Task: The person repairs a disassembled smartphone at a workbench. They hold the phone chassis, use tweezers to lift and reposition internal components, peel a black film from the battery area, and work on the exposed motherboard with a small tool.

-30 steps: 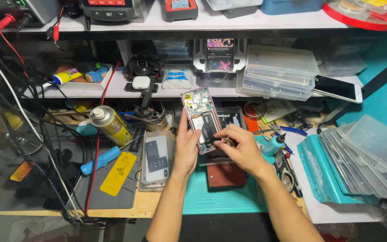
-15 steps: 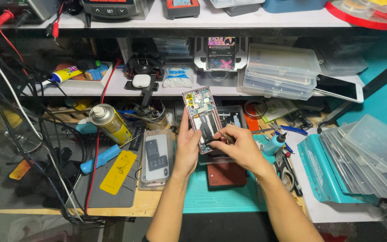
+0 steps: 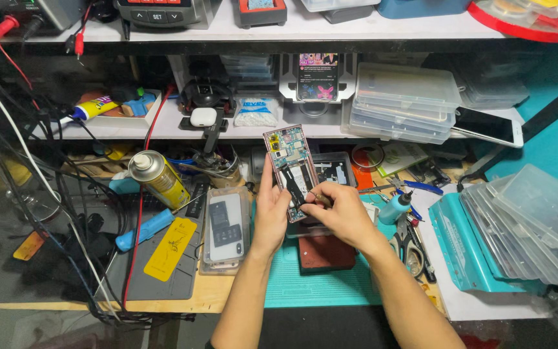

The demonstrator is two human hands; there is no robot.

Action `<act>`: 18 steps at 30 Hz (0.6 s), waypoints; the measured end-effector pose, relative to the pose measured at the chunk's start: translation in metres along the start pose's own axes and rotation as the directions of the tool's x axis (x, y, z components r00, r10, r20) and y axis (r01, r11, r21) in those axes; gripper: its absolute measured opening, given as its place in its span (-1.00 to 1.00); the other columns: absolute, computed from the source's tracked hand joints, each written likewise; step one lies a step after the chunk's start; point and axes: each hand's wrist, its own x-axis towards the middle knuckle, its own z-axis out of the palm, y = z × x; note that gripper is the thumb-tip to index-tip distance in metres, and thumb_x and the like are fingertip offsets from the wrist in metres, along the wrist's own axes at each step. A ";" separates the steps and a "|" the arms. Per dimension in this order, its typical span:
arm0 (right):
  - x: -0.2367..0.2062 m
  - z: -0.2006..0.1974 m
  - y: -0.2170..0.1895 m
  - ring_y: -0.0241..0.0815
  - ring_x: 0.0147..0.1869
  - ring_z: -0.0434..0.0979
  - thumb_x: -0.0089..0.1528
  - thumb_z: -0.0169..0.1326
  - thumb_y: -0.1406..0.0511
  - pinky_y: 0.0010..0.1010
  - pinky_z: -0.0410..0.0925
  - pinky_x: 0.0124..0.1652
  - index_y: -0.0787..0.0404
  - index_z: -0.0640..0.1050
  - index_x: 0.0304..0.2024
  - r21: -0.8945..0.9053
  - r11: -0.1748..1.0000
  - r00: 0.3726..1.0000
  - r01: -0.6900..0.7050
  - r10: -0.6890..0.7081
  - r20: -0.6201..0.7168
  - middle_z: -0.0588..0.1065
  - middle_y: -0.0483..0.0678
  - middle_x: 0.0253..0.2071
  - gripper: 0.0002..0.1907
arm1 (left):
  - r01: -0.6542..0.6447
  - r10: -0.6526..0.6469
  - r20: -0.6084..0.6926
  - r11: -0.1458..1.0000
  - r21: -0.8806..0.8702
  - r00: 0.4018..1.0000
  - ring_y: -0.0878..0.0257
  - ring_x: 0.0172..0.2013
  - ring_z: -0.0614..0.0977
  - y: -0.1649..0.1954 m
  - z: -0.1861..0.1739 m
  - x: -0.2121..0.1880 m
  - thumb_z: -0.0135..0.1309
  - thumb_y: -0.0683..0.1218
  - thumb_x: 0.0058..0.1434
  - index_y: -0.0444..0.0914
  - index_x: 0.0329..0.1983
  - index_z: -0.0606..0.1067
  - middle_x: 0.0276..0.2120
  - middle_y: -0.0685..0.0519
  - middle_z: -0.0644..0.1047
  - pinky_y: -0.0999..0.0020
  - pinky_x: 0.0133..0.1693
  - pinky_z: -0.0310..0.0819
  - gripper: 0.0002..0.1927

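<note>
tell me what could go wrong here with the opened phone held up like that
1. The left hand holds the opened phone in the air above the green mat; a slip could drop it onto the cluttered bench.
2. The right hand works a thin tool against the exposed internals; a slip might scratch or pry a part.
3. Any tiny loose part could vanish among the scissors and other clutter below.

L hand (image 3: 271, 216) holds an opened smartphone (image 3: 290, 169) upright above the teal mat (image 3: 318, 284). R hand (image 3: 342, 213) presses a small tool on its lower half. Yellow spray can (image 3: 157, 179) lies left of phone, w/ clear phone case (image 3: 226, 229) between.
</note>
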 end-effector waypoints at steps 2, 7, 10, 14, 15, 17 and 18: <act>0.001 0.000 0.002 -0.41 -0.45 0.29 0.11 0.30 0.30 -0.48 0.25 -0.44 0.31 0.61 -0.35 0.019 0.997 0.997 -0.069 0.068 0.031 0.39 -0.15 -0.57 -0.81 | -0.001 0.001 0.005 1.000 0.023 1.000 0.19 0.09 0.56 0.000 -0.001 -0.002 -0.24 -0.38 0.39 -0.25 0.63 -0.20 0.24 -0.16 0.44 0.33 0.14 0.43 -0.21; 0.004 0.002 0.003 -0.45 -0.44 0.30 0.08 0.31 0.32 -0.52 0.24 -0.43 0.31 0.60 -0.34 0.061 0.997 0.999 -0.039 0.038 0.013 0.41 -0.22 -0.56 -0.80 | -0.027 0.027 0.005 0.999 0.040 1.000 0.20 0.11 0.56 0.002 -0.001 -0.001 -0.26 -0.39 0.38 -0.26 0.62 -0.21 0.25 -0.15 0.43 0.34 0.17 0.43 -0.20; 0.004 0.006 0.002 -0.46 -0.45 0.32 0.06 0.31 0.32 -0.54 0.25 -0.44 0.29 0.61 -0.32 0.056 0.998 1.000 -0.018 0.019 -0.011 0.43 -0.24 -0.56 -0.80 | -0.060 0.060 0.012 0.997 0.052 0.998 0.21 0.13 0.55 0.003 0.001 -0.001 -0.25 -0.41 0.36 -0.26 0.63 -0.22 0.29 -0.14 0.40 0.33 0.17 0.43 -0.18; 0.006 0.008 0.007 -0.47 -0.43 0.34 0.08 0.29 0.33 -0.54 0.27 -0.42 0.31 0.60 -0.35 0.086 0.996 0.999 -0.035 0.034 0.013 0.46 -0.24 -0.54 -0.82 | -0.062 0.061 0.008 0.996 0.060 0.998 0.19 0.12 0.55 0.001 0.003 -0.003 -0.19 -0.43 0.35 -0.25 0.62 -0.24 0.27 -0.14 0.40 0.30 0.13 0.46 -0.14; 0.007 0.008 0.009 -0.46 -0.43 0.32 0.08 0.30 0.32 -0.53 0.25 -0.43 0.31 0.59 -0.37 0.075 0.996 0.999 -0.039 0.038 0.020 0.44 -0.23 -0.55 -0.82 | -0.060 0.060 0.006 0.996 0.069 0.998 0.19 0.13 0.54 0.000 0.003 -0.003 -0.17 -0.43 0.35 -0.24 0.62 -0.24 0.27 -0.15 0.41 0.30 0.13 0.46 -0.13; 0.009 0.007 0.013 -0.44 -0.44 0.28 0.09 0.32 0.32 -0.52 0.22 -0.43 0.31 0.58 -0.41 0.053 0.998 0.998 -0.045 0.043 0.035 0.40 -0.21 -0.57 -0.81 | -0.067 0.067 0.005 0.994 0.088 0.998 0.17 0.15 0.54 0.000 0.000 -0.004 -0.17 -0.43 0.32 -0.22 0.63 -0.26 0.26 -0.17 0.42 0.31 0.16 0.44 -0.10; 0.010 0.005 0.014 -0.44 -0.43 0.26 0.12 0.32 0.32 -0.51 0.19 -0.43 0.31 0.56 -0.42 0.094 0.995 0.998 -0.043 0.039 0.039 0.37 -0.22 -0.56 -0.80 | -0.071 0.071 0.004 0.993 0.098 0.997 0.16 0.16 0.54 0.000 -0.002 -0.004 -0.17 -0.43 0.31 -0.22 0.64 -0.27 0.25 -0.19 0.43 0.32 0.17 0.43 -0.08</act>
